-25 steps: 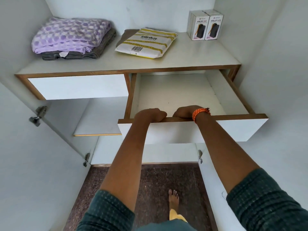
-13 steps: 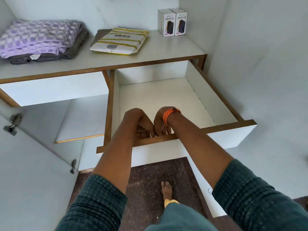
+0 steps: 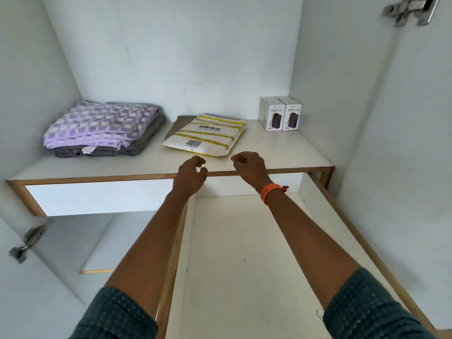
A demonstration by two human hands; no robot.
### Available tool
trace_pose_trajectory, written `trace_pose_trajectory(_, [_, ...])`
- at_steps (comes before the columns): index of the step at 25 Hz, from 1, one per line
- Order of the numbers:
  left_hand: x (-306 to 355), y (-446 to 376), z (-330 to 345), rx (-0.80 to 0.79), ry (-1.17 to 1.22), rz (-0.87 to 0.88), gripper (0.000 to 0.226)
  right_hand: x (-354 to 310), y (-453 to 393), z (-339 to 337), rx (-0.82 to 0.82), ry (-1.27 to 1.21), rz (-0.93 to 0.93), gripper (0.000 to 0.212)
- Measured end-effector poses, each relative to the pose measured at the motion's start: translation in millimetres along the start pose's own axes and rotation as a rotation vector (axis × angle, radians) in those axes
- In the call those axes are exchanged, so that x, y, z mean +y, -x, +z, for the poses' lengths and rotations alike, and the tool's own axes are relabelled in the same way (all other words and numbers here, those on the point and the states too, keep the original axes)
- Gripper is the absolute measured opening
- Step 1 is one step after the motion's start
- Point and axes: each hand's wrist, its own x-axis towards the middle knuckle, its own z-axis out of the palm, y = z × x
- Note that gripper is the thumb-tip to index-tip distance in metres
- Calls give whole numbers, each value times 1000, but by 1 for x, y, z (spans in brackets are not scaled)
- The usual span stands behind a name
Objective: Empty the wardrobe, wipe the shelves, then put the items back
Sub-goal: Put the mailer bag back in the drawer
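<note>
1. Both hands have left the front edge of the drawer [image 3: 244,253] and risen toward the shelf [image 3: 281,152]; the drawer stays pulled out and holds nothing.
2. Head view: the left hand [image 3: 189,174] and the right hand [image 3: 249,167] hang just in front of the yellow-striped packet [image 3: 208,138], fingers loosely curled, gripping nothing.
3. The step in hand seems to be emptying the shelf, and the packet is nearest. The next move calls for both hands to slide under its near edge, since it is flat and soft.
4. On the shelf also lie folded towels [image 3: 102,128] at the left and two small boxes [image 3: 281,116] at the right, side by side.
5. The packet reads "blinkit" and carries a barcode; the boxes read "HALLEY".
</note>
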Motion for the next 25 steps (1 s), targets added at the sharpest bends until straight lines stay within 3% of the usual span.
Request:
trace_pose_trajectory(3, [-19, -69, -1, 225, 199, -258, 36, 25, -80, 11, 48, -328, 219, 15])
trace_pose_trajectory(5, [-41, -116, -2, 343, 329, -469, 43, 48, -129, 28, 53, -410, 334, 21])
trace_pose_trajectory(8, [-83, -172, 2, 340, 431, -662, 58, 79, -179, 55, 52, -447, 418, 22])
trace_pose_trajectory(11, [-119, -213, 7, 332, 592, -769, 63, 90, -218, 74, 72, -821, 472, 6])
trace_pose_trajectory(13, [-118, -228, 8, 349, 788, -781, 38, 89, -236, 84, 97, -931, 483, 21])
trace_pose_trajectory(15, [-114, -236, 13, 309, 920, -781, 28, 86, -249, 90, 127, -864, 500, 38])
trace_pose_trajectory(19, [-101, -237, 30, 208, 901, -744, 19, 70, -258, 94, 8, -718, 541, 52])
trace_pose_trajectory(22, [-100, -233, 42, 273, 899, -648, 39, 66, -253, 92, 25, -858, 514, 66])
trace_pose_trajectory(25, [-92, -211, 43, 322, 892, -539, 56, 68, -237, 79, 49, -1016, 511, 62])
